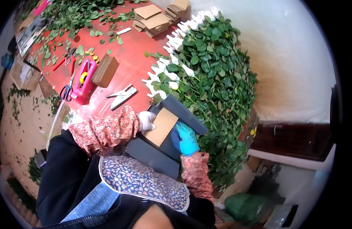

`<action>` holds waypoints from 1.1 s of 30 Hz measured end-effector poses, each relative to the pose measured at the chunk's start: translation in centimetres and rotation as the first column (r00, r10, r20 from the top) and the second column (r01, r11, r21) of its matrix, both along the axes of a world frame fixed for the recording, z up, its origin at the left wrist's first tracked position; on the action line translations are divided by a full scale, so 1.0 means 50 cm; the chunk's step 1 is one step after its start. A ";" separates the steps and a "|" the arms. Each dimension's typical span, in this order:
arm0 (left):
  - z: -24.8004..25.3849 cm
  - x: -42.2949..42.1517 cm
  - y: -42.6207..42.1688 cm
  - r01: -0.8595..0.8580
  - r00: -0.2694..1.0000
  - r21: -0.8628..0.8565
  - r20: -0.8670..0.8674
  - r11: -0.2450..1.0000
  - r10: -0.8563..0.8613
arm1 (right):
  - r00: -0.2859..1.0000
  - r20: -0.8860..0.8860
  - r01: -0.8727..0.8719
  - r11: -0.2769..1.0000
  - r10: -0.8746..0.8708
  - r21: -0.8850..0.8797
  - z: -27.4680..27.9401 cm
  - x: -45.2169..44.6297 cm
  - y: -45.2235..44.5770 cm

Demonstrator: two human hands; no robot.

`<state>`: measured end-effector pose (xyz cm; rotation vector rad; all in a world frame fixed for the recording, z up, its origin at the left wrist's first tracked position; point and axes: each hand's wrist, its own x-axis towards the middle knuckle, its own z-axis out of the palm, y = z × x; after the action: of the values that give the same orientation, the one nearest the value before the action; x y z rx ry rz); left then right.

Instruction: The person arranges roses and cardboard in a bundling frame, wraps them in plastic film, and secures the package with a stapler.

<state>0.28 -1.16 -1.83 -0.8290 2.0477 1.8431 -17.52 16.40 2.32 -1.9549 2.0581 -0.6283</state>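
A tan cardboard piece (160,127) lies on a dark grey folded sheet (153,155), whose raised flaps stand on either side of it. My left hand (147,121), in a white glove, holds the cardboard's left edge with its fingers closed. On the other side, my right hand (186,138), in a blue glove, is at the cardboard's right edge and the inside of the sheet; its fingertips are partly hidden. Just beyond the sheet lie roses with white-wrapped heads (173,76) and long leafy stems (218,76).
On the red table (134,49) are a stapler (122,97), a pink tape dispenser (83,82), scissors (67,89), red-handled pruners (67,61) and a cardboard stack (105,71). More cardboard (151,19) and loose leaves (78,17) lie farther back.
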 end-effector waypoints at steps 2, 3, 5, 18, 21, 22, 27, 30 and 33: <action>0.031 0.004 -0.006 0.024 0.997 0.072 0.068 0.997 -0.028 | 0.987 -0.052 0.153 0.988 -0.152 0.017 0.059 0.032 -0.009; 0.034 0.003 -0.006 0.034 0.995 0.048 0.087 0.998 -0.038 | 0.981 -0.058 0.189 0.982 -0.188 0.019 0.080 0.044 -0.014; 0.009 0.000 -0.002 0.022 0.998 0.050 0.062 0.999 -0.025 | 0.984 -0.081 0.162 0.987 -0.160 0.017 0.111 0.078 -0.029; 0.032 0.020 -0.040 0.066 0.997 -0.526 0.066 0.848 -0.037 | 0.971 -0.238 0.077 0.940 0.005 0.334 0.050 0.122 -0.044; 0.005 0.016 -0.039 0.041 0.999 -0.503 0.035 0.863 -0.026 | 0.958 -0.286 0.099 0.933 0.004 0.345 0.047 0.127 -0.040; 0.005 0.016 -0.038 0.044 0.999 -0.499 0.037 0.865 -0.030 | 0.951 -0.308 0.110 0.928 0.005 0.356 0.046 0.130 -0.037; -0.010 0.011 -0.031 -0.054 0.998 -0.451 -0.038 0.891 0.041 | 0.959 -0.283 0.144 0.876 -0.008 0.461 0.051 0.128 -0.056; 0.015 0.023 -0.036 -0.065 0.998 -0.462 -0.034 0.885 0.056 | 0.957 -0.288 0.163 0.865 -0.023 0.474 0.053 0.125 -0.055; 0.047 0.050 -0.019 -0.051 0.999 -0.551 -0.036 0.833 0.037 | 0.961 -0.277 0.152 0.870 -0.019 0.469 0.055 0.120 -0.052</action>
<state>2.77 -2.09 0.50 -0.9913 2.6459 1.2746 -11.53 13.82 5.06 -1.7194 2.1873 0.1547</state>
